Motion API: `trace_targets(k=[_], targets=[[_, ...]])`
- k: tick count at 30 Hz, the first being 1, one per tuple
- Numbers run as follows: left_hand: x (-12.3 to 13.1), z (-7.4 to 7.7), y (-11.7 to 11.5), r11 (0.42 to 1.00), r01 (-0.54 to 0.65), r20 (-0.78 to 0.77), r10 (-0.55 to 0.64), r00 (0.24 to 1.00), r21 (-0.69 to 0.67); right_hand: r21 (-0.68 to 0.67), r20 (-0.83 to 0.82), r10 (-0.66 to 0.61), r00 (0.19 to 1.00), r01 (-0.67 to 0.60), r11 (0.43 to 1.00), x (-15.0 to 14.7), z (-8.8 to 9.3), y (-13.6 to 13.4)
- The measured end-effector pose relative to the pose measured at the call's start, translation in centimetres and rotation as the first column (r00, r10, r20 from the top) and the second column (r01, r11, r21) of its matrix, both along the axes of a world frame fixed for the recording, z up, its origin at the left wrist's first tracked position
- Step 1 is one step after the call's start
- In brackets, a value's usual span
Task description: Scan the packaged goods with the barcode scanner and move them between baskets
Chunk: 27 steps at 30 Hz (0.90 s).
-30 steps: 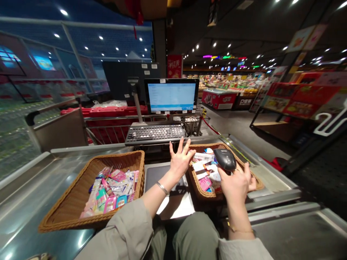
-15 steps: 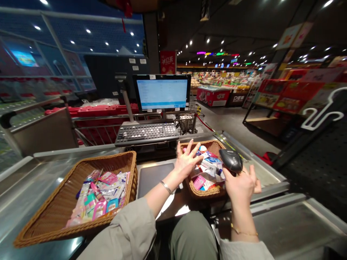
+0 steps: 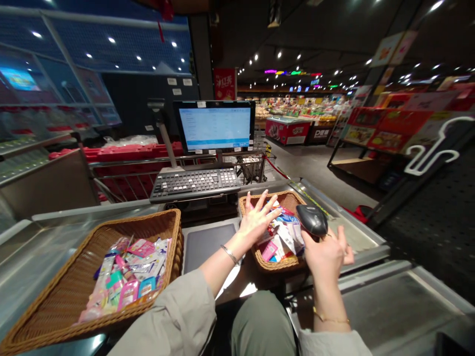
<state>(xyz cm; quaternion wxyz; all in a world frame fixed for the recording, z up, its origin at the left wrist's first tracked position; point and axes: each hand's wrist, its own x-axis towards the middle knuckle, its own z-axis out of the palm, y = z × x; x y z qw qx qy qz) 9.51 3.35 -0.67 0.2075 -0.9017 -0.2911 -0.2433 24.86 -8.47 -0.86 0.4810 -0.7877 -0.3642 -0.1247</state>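
My left hand (image 3: 257, 220) is spread over the left part of a small wicker basket (image 3: 274, 267), with its fingers apart and nothing in them. Colourful small packages (image 3: 284, 232) fill that basket. Over the basket's right edge, my right hand (image 3: 326, 254) grips a black barcode scanner (image 3: 311, 219), its head pointing toward the packages. Some of the right fingers stick out to the side. On my left stands a larger wicker basket (image 3: 55, 282), where several more pink, teal and white packages (image 3: 129, 272) lie heaped.
A flat grey plate (image 3: 208, 244) lies between the two baskets. Behind it are a black keyboard (image 3: 196, 183) and a lit monitor (image 3: 215, 127). Metal counter sections (image 3: 401, 301) extend to the right. A white hook (image 3: 426, 153) stands at the far right.
The view has shifted slightly to the right. In the small basket, a white-and-blue box lying near the scanner is no longer seen there. Both hands stay nearly in place.
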Motion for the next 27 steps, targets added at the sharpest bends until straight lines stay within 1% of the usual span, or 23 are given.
trace_targets(k=[4,9,12,17,27], targets=[[-0.7,0.0,-0.2,0.997,-0.056,0.024,0.057,0.998,-0.047,-0.009,0.025,-0.008,1.0,0.009,1.0,-0.2,-0.2,0.1],[-2.7,0.6,-1.2,0.99,-0.106,0.046,0.11,0.993,-0.092,0.0,0.052,0.012,0.999,-0.012,1.0,-1.2,-0.1,0.7],[-4.4,1.0,-1.9,0.986,-0.142,0.049,0.147,0.988,-0.091,0.02,0.076,0.033,0.997,-0.035,0.999,-2.2,0.2,1.1],[-7.7,1.2,-2.7,0.971,-0.221,0.07,0.228,0.971,-0.088,0.016,0.084,0.102,0.991,-0.104,0.994,-4.2,1.1,1.6],[-13.8,1.5,-3.8,0.927,-0.351,0.075,0.363,0.929,-0.133,0.017,0.131,0.196,0.972,-0.2,0.98,-9.3,2.4,2.9]])
